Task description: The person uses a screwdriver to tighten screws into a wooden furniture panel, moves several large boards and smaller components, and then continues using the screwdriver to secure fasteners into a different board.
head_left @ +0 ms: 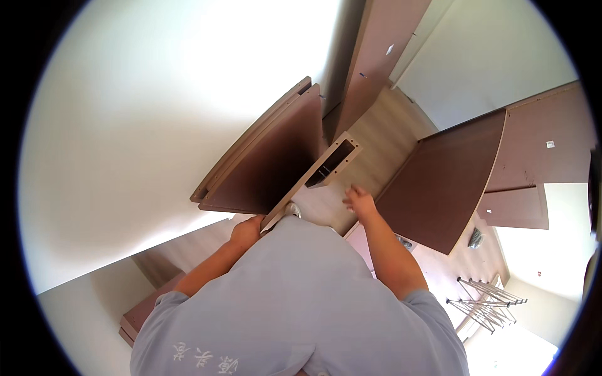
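My left hand (246, 232) is closed around the near end of a narrow brown wooden furniture piece (300, 188), which slants away from me toward the upper right. Its far end shows a dark rectangular opening with small holes in the edge around it. My right hand (359, 202) hangs in the air to the right of this piece, fingers loosely apart and holding nothing. Left of the piece, large brown panels (276, 141) lean against the white wall. Part of the piece's near end is hidden by my shirt and left hand.
A tall brown panel (376, 62) stands beyond the leaning ones. To the right is a big dark brown board (439, 178), with more panels (545, 141) behind it. A folding metal rack (486, 302) and a small wrapped bundle (475, 238) are on the floor at the right.
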`<move>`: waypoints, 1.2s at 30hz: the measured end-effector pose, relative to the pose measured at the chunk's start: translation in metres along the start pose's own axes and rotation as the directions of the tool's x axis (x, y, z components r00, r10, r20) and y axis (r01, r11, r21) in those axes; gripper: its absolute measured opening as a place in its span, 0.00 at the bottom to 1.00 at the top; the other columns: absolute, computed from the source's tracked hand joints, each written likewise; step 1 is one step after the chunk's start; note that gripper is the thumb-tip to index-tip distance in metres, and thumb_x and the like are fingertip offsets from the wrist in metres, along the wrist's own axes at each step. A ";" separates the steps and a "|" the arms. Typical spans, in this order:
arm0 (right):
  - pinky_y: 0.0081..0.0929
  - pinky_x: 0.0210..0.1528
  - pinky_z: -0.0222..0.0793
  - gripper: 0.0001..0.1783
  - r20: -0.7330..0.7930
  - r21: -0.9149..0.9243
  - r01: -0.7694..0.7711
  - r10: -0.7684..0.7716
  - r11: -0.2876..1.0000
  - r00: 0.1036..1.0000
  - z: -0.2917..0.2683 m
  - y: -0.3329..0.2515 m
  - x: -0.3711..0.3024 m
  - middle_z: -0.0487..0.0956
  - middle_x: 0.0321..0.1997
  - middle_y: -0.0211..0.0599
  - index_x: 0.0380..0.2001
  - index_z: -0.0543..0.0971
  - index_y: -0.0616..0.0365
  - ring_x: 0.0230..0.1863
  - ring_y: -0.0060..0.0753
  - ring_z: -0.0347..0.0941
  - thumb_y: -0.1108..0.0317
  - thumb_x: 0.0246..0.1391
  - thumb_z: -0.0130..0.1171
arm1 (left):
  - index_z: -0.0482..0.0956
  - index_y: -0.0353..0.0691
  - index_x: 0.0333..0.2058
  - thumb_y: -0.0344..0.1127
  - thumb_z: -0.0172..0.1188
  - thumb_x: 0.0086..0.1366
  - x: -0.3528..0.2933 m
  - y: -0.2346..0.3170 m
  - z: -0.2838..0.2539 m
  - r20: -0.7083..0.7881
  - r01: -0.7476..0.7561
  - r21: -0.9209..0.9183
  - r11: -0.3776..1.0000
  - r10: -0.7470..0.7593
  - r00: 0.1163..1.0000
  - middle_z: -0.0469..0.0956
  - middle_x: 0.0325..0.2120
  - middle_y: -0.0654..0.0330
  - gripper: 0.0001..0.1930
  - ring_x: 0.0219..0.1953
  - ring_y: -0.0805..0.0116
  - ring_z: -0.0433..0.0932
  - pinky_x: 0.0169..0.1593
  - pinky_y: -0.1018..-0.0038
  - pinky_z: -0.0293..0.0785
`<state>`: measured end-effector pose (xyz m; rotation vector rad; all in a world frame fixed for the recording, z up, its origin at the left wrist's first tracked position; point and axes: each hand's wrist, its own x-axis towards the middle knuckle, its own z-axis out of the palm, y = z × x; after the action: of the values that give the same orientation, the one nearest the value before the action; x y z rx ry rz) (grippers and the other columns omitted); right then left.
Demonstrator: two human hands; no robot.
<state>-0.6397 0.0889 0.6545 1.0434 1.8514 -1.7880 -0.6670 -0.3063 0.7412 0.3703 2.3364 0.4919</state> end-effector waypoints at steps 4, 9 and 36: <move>0.30 0.36 0.77 0.30 0.010 -0.680 0.129 -0.166 0.721 0.986 -0.058 0.154 -0.002 0.85 0.37 0.42 0.61 0.78 0.64 0.34 0.34 0.82 0.55 0.61 0.63 | 0.73 0.42 0.61 0.44 0.69 0.61 -0.004 0.024 -0.007 -0.030 0.019 -0.050 0.999 -0.021 0.999 0.82 0.51 0.45 0.30 0.53 0.46 0.81 0.56 0.55 0.78; 0.39 0.44 0.79 0.13 0.002 -0.464 -0.029 0.033 0.885 0.999 -0.156 0.388 -0.057 0.83 0.41 0.41 0.40 0.82 0.54 0.44 0.44 0.81 0.63 0.51 0.67 | 0.73 0.42 0.61 0.45 0.70 0.60 0.011 0.048 -0.008 -0.120 -0.031 -0.008 0.999 0.030 0.992 0.81 0.53 0.44 0.32 0.55 0.44 0.80 0.58 0.55 0.77; 0.31 0.28 0.75 0.14 -0.349 0.520 -0.285 0.505 0.805 0.790 -0.059 0.396 -0.263 0.84 0.37 0.35 0.48 0.83 0.56 0.33 0.33 0.84 0.65 0.61 0.59 | 0.74 0.31 0.61 0.49 0.62 0.71 -0.014 -0.049 0.000 -0.276 -0.240 -0.245 0.939 0.169 0.946 0.80 0.55 0.40 0.30 0.59 0.47 0.79 0.63 0.60 0.74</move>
<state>-0.1696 0.0496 0.5719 2.0438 1.2823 -1.8199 -0.6636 -0.3549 0.7277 0.4428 2.4358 1.0079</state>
